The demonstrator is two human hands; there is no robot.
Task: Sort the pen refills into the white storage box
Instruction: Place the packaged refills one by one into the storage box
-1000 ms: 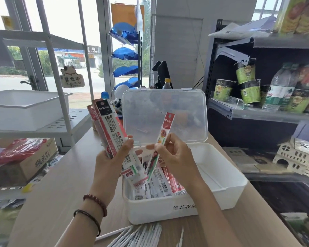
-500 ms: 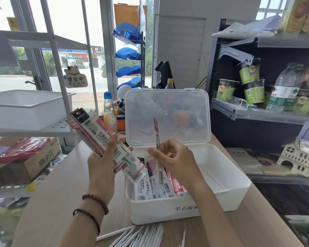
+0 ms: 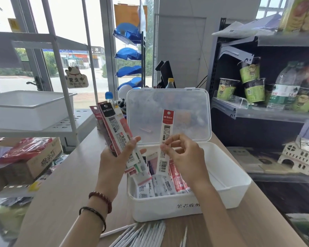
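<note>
The person is standing at the pale wooden table (image 3: 64, 184) with the white plastic storage box (image 3: 230, 177) open in front of them. Its translucent hinged lid (image 3: 168, 107) is propped upright at twelve o'clock.

The right hand (image 3: 184, 157) is pinching one narrow clear-film refill packet with a red header (image 3: 166, 138) at about its lower third. Thumb and forefinger are closed on it, and the other fingers (image 3: 185, 148) are curling loosely behind. The packet is standing almost upright in the air over the left half of the box.

The left hand (image 3: 114, 157) is gripping a fanned bundle of flat refill packets (image 3: 114, 129), which is leaning towards eleven o'clock with the thumb pressing across its face. More sleeved refill packets (image 3: 159, 188) are lying in the left part of the box. At six o'clock from the box, loose white refill sticks (image 3: 144, 234) are lying on the table.

To my eye the single packet is weighing almost nothing. It looks thin, glossy and probably slippery, stiffened only by the rod inside. A light pinch over that rod near the middle seems the sensible hold, since the bare film edges would likely buckle or slide. The bundle looks ready to splay apart, so it is asking for a firmer thumb.
</note>
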